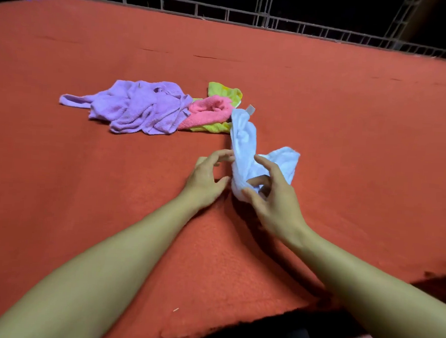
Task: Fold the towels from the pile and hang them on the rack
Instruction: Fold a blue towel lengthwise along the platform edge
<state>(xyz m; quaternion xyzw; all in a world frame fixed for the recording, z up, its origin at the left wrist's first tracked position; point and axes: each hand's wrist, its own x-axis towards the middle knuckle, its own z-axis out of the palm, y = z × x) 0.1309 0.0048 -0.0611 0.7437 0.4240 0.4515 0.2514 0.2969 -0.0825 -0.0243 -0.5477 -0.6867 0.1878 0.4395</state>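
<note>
Bunching near the middle of the surface, toward its near edge, the white towel lies as a twisted strip whose long axis runs from a tagged far end by the pile down to the hands, with a second lobe flaring off to the right. The right hand has the near end: its grip is closed on the cloth, thumb and curled fingers pinching the gathered bottom of the strip, so the towel stretches away from that hand toward the far edge. The left hand sits just beside the strip on its left, fingers spread and loosely bent, fingertips at or nearly at the cloth; whether they touch cannot be told, and it holds nothing. My guess is the next move calls for the left hand to take an edge partway up the strip so the two can pull it flat before folding. The fabric is soft looped terry, limp and creased. Beyond it, toward the far left, the pile holds a crumpled purple towel, a pink towel and a yellow-green towel partly beneath the pink, all unfolded. The surface wears a coarse red felt-like covering, frayed at the near edge. A metal rack runs along the far edge, bare of towels.
</note>
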